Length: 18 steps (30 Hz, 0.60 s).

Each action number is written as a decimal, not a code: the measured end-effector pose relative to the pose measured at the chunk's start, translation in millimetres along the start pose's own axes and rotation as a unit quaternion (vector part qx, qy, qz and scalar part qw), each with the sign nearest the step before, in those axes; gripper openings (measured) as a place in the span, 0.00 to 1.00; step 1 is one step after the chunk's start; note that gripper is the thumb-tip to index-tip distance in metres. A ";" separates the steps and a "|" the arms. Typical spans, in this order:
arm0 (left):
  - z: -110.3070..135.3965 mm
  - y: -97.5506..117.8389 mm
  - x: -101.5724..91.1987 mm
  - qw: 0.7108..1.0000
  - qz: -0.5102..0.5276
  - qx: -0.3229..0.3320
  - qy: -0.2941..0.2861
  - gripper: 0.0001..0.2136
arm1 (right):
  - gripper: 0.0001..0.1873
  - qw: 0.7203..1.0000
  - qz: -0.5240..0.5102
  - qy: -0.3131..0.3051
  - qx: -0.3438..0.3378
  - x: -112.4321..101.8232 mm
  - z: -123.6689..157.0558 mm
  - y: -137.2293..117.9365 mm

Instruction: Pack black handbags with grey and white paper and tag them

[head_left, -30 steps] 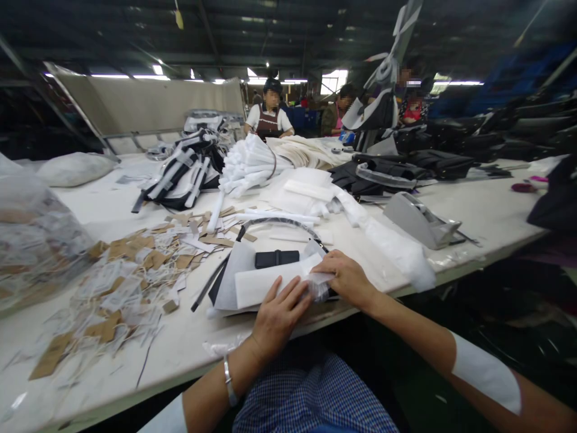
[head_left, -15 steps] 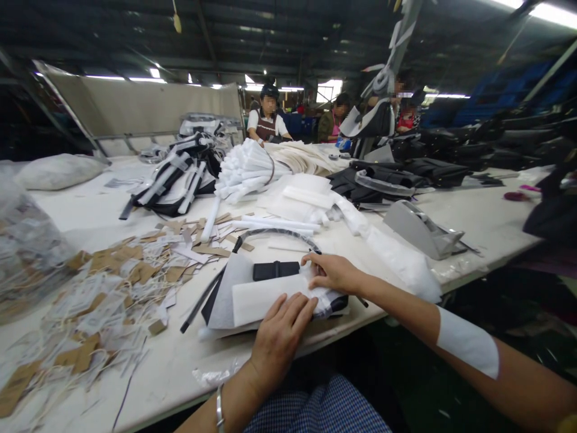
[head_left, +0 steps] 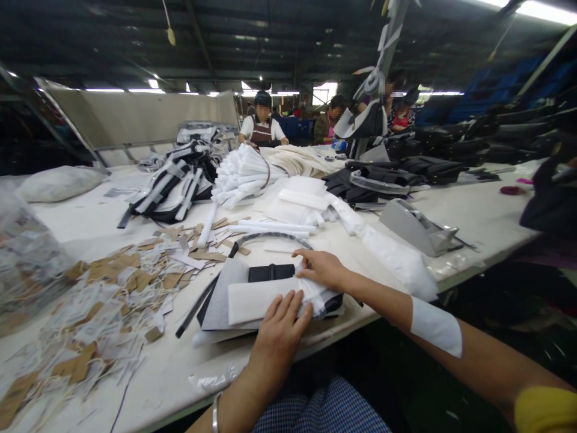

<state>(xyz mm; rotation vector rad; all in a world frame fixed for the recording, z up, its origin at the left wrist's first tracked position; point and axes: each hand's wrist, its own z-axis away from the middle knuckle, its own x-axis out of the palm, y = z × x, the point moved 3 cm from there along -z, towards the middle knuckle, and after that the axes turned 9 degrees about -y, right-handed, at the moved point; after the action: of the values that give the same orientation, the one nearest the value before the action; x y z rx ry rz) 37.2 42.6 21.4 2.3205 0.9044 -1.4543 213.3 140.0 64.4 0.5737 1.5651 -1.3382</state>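
Note:
A black bag (head_left: 271, 272) with a grey flap lies flat near the front edge of the white table (head_left: 90, 216). A white foam sheet (head_left: 256, 299) lies across it. My left hand (head_left: 278, 334) presses flat on the foam sheet's near edge, fingers stretched out. My right hand (head_left: 321, 269) rests on the sheet's right end, fingers curled over crumpled clear plastic wrap (head_left: 321, 299). A black strap (head_left: 265, 237) arcs just behind the bag.
A heap of brown and white tags (head_left: 112, 288) covers the table's left. White foam rolls (head_left: 243, 171), striped bags (head_left: 174, 186), black bags (head_left: 374, 177) and a grey tape dispenser (head_left: 417, 227) lie further back. A plastic sack (head_left: 24, 252) stands far left. Other people work at the far end.
My right hand slid from the sheet's near right corner back toward the black strap. My left hand stayed flat on the foam sheet. The camera tilted slightly.

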 end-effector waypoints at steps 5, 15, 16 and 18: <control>1.5 -2.4 1.1 0.999 -0.019 0.027 -0.037 0.17 | 0.14 0.993 -0.024 0.117 -0.020 -8.3 24.0 9.2; 4.0 -7.4 1.5 0.998 -0.043 0.042 -0.035 0.24 | 0.18 0.904 0.031 0.318 0.284 -176.7 152.0 180.3; 4.1 -7.1 1.4 0.997 -0.049 0.044 -0.036 0.24 | 0.18 0.895 0.029 0.316 0.314 -190.4 157.4 198.8; 4.6 -7.5 1.7 0.996 -0.066 0.052 -0.035 0.24 | 0.16 0.882 0.013 0.298 0.365 -209.1 160.1 230.5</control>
<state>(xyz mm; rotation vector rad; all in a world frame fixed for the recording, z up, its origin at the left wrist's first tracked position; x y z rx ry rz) 29.8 46.7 18.5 2.3041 1.0026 -1.6636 551.4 104.5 147.8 1.5905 1.4508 -1.8395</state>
